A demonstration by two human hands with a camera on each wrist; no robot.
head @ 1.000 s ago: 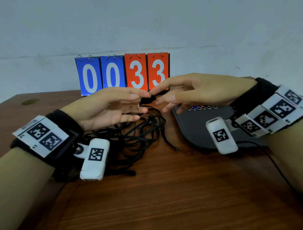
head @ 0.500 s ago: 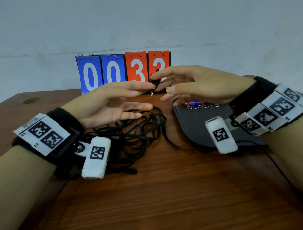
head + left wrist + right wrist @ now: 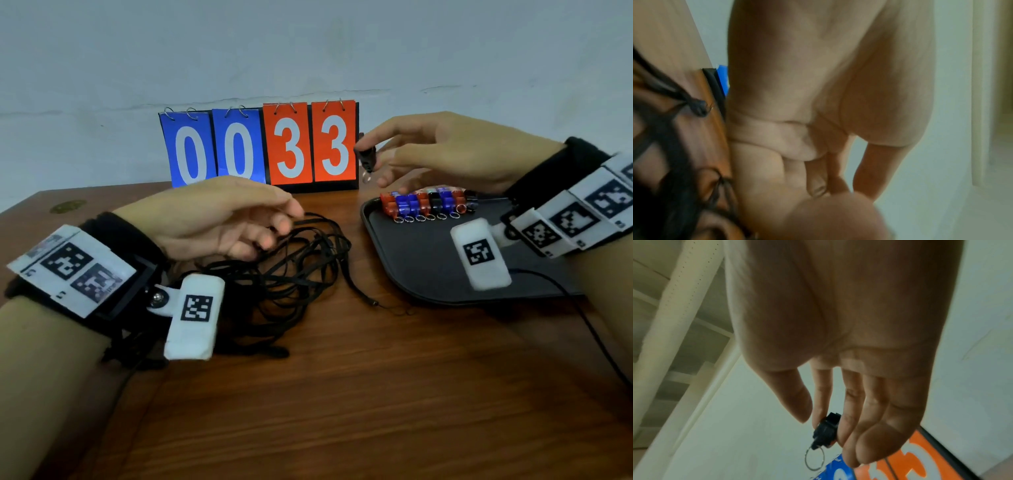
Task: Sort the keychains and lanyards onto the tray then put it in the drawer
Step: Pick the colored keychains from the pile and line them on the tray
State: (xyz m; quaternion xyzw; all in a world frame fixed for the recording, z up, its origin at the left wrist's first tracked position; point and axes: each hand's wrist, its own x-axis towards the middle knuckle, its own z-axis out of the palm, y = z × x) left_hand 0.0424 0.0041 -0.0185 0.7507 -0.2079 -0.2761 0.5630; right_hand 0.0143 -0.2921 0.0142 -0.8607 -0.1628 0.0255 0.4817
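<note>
My right hand [image 3: 371, 154] pinches a small black keychain [image 3: 366, 159] with a metal ring, up in the air above the far left corner of the black tray [image 3: 428, 274]. In the right wrist view the black keychain [image 3: 826, 430] sits between my fingertips [image 3: 818, 418], its ring hanging below. A row of red, blue and black keychains [image 3: 424, 204] lies along the tray's far edge. A tangle of black lanyards [image 3: 291, 274] lies on the wooden table left of the tray. My left hand [image 3: 274, 222] hovers over the tangle, fingers loosely bent and holding nothing; black lanyards [image 3: 663, 146] show blurred beside it.
A flip scoreboard [image 3: 260, 147] reading 0033 stands at the back of the table against the wall. One lanyard end [image 3: 373, 303] trails toward the tray's near left corner. Bare wooden table [image 3: 342, 411] stretches in front.
My right hand has pulled the black keychain away from the left hand and carried it right, over the tray. My left hand has dropped down onto the lanyard tangle.
</note>
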